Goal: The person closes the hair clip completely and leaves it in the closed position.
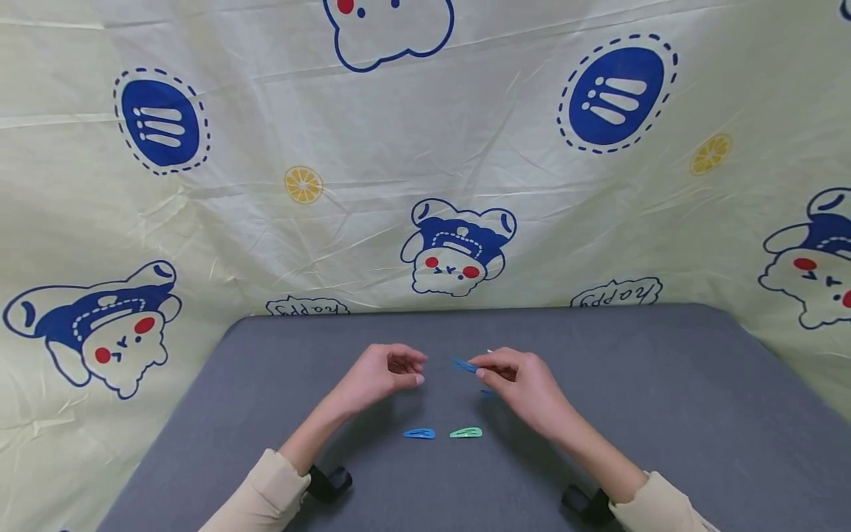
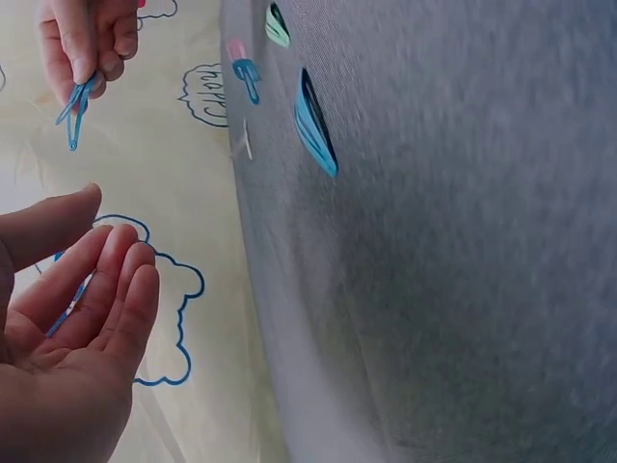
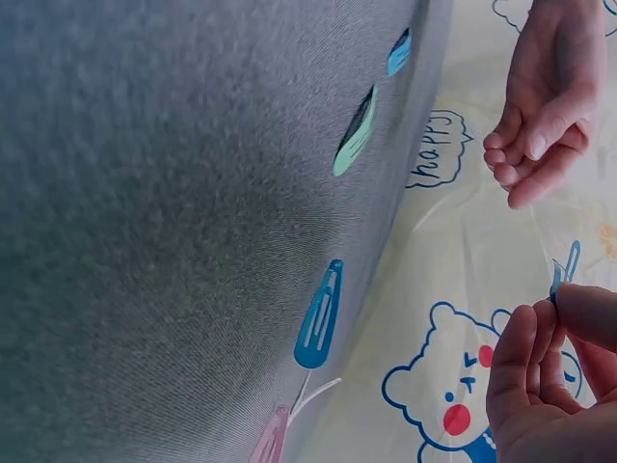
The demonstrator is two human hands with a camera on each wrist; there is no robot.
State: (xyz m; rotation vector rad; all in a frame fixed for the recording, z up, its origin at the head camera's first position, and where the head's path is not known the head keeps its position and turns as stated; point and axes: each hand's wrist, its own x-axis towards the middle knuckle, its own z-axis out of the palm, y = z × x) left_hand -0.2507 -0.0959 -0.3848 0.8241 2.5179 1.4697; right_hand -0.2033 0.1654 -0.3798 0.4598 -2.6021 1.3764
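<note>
My right hand (image 1: 525,380) pinches a blue snap hair clip (image 1: 465,365) between thumb and fingertips, above the table. In the left wrist view the held clip (image 2: 74,125) has its two parts spread apart. Facing it from the left, my left hand (image 1: 385,377) is held in the air with relaxed fingers and nothing in them. Below the hands, a blue hair clip (image 1: 419,434) and a green hair clip (image 1: 466,433) lie side by side. Another blue clip (image 3: 319,313) lies under my right hand, with a pink clip (image 3: 271,439) beyond it.
A thin white forked piece (image 3: 316,394) lies between the blue and pink clips. The grey cloth-covered table (image 1: 266,443) ends at a pale printed curtain (image 1: 359,244) hanging behind it. Each wrist wears a black band (image 1: 329,484).
</note>
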